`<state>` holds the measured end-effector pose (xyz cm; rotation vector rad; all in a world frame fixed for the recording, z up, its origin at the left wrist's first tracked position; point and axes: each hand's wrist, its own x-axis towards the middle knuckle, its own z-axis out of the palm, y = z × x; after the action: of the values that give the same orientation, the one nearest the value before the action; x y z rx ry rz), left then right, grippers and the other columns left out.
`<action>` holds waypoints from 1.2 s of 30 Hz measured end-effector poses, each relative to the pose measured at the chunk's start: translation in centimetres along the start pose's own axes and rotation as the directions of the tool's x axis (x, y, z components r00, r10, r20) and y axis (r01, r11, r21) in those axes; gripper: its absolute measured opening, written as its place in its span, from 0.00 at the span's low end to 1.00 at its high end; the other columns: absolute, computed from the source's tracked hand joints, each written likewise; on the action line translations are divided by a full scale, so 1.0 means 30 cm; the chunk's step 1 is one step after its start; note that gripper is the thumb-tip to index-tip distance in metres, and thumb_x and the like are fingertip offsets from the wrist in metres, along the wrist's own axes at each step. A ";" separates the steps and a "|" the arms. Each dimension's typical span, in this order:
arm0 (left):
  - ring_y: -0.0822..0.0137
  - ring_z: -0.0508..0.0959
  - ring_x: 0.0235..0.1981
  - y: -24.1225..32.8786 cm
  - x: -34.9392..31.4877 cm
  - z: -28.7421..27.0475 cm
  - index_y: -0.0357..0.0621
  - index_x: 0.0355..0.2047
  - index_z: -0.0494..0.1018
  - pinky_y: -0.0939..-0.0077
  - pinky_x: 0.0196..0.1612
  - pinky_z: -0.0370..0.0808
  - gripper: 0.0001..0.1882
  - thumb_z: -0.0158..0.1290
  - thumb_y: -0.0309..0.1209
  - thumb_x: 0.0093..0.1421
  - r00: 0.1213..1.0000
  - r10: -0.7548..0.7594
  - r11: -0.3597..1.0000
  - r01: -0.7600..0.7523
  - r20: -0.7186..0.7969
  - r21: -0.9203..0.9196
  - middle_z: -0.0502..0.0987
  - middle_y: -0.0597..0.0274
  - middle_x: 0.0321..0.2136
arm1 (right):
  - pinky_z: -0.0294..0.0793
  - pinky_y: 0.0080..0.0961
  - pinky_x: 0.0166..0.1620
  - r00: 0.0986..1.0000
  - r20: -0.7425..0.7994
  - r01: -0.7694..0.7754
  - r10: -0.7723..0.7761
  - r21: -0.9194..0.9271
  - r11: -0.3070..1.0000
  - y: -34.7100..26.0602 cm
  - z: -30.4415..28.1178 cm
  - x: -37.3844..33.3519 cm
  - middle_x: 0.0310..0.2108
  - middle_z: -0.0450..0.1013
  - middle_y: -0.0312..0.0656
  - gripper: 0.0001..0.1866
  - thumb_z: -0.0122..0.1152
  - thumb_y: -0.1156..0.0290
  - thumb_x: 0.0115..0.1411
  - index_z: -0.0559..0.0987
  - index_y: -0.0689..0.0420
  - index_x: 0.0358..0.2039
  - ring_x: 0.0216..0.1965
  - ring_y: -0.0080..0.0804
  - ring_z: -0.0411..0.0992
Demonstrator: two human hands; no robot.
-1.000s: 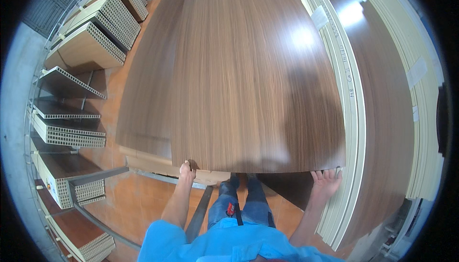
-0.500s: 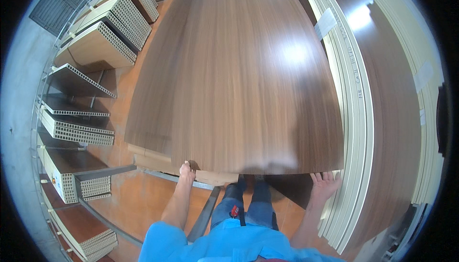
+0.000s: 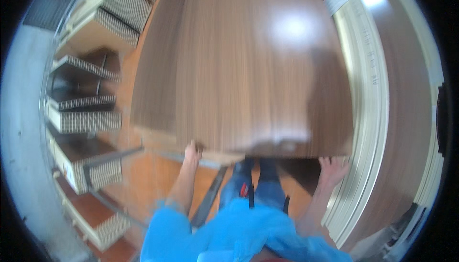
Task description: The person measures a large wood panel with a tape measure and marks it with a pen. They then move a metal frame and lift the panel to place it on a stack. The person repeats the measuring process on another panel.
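A large brown wood-grain panel [image 3: 248, 80] stretches away in front of me, flat and glossy with a bright light reflection. My left hand [image 3: 192, 153] is closed on its near edge, left of the middle, with the thumb at the top. Over at the near right corner, my right hand [image 3: 333, 169] has its fingers hooked at the same edge; the fingertips are partly hidden there. Beneath the panel's near left part a paler brown sheet [image 3: 222, 157] shows. Motion blur softens the picture.
Hollow-core boards [image 3: 91, 122] stand in racks along the left wall. Close on the right runs a stack of cream-edged panels [image 3: 370, 133], with another brown panel [image 3: 406, 118] beyond. A grey metal bar [image 3: 210, 197] lies low beside my legs, above the orange floor [image 3: 158, 180].
My view has shifted, so the surroundings sit a little higher and further right in the picture. Both hands keep their places on the panel's near edge.
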<state>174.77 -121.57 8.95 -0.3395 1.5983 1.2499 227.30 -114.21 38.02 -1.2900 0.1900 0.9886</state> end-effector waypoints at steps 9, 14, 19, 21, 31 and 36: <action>0.66 0.82 0.34 0.069 0.023 0.055 0.49 0.37 0.77 0.67 0.36 0.78 0.15 0.42 0.37 0.75 0.964 -0.225 0.963 0.197 -0.141 -0.186 0.83 0.63 0.31 | 0.49 0.69 0.68 0.993 0.110 -0.037 0.032 0.047 0.998 0.032 -0.069 0.095 0.73 0.47 0.59 0.43 0.39 0.43 0.70 0.49 0.65 0.72 0.72 0.70 0.47; 0.65 0.82 0.34 0.099 0.036 0.073 0.49 0.36 0.77 0.65 0.40 0.76 0.11 0.45 0.32 0.71 0.951 -0.225 0.963 0.183 -0.212 -0.200 0.83 0.63 0.31 | 0.49 0.69 0.68 0.998 0.038 -0.053 0.050 0.085 0.995 0.059 -0.057 0.082 0.72 0.49 0.60 0.42 0.39 0.44 0.71 0.51 0.68 0.71 0.72 0.70 0.46; 0.65 0.80 0.31 0.078 0.073 0.081 0.45 0.36 0.76 0.67 0.32 0.80 0.08 0.48 0.30 0.71 0.971 -0.208 0.949 0.172 -0.117 -0.264 0.80 0.59 0.31 | 0.47 0.72 0.68 0.989 0.149 -0.033 0.015 0.116 0.993 0.051 -0.036 0.061 0.72 0.49 0.60 0.40 0.38 0.46 0.71 0.52 0.67 0.70 0.72 0.70 0.48; 0.65 0.79 0.28 0.042 0.100 0.095 0.43 0.34 0.75 0.69 0.30 0.80 0.09 0.48 0.31 0.71 0.950 -0.295 0.910 0.244 -0.108 -0.335 0.80 0.57 0.30 | 0.46 0.72 0.69 0.997 0.080 -0.012 0.007 0.068 0.998 0.043 -0.015 0.060 0.73 0.48 0.60 0.40 0.37 0.45 0.71 0.52 0.66 0.71 0.72 0.70 0.47; 0.68 0.77 0.32 -0.232 0.146 0.259 0.51 0.37 0.75 0.64 0.39 0.75 0.04 0.52 0.32 0.69 0.912 -0.403 0.888 0.369 -0.078 -0.276 0.80 0.66 0.29 | 0.60 0.67 0.64 0.975 -0.055 0.211 -0.215 -0.064 0.975 -0.066 0.051 0.013 0.57 0.70 0.57 0.34 0.38 0.48 0.71 0.69 0.68 0.59 0.62 0.66 0.65; 0.67 0.78 0.31 -0.296 0.161 0.342 0.51 0.38 0.75 0.63 0.40 0.73 0.05 0.50 0.31 0.70 0.875 -0.472 0.854 0.425 -0.104 -0.299 0.80 0.67 0.30 | 0.65 0.62 0.63 0.958 0.039 0.286 -0.283 -0.148 0.947 -0.081 0.066 -0.028 0.55 0.71 0.56 0.34 0.37 0.49 0.73 0.66 0.71 0.60 0.60 0.57 0.68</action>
<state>184.67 -115.00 0.84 -0.9648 1.3790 1.0832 227.72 -112.80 40.91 -1.4024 -0.0871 0.7770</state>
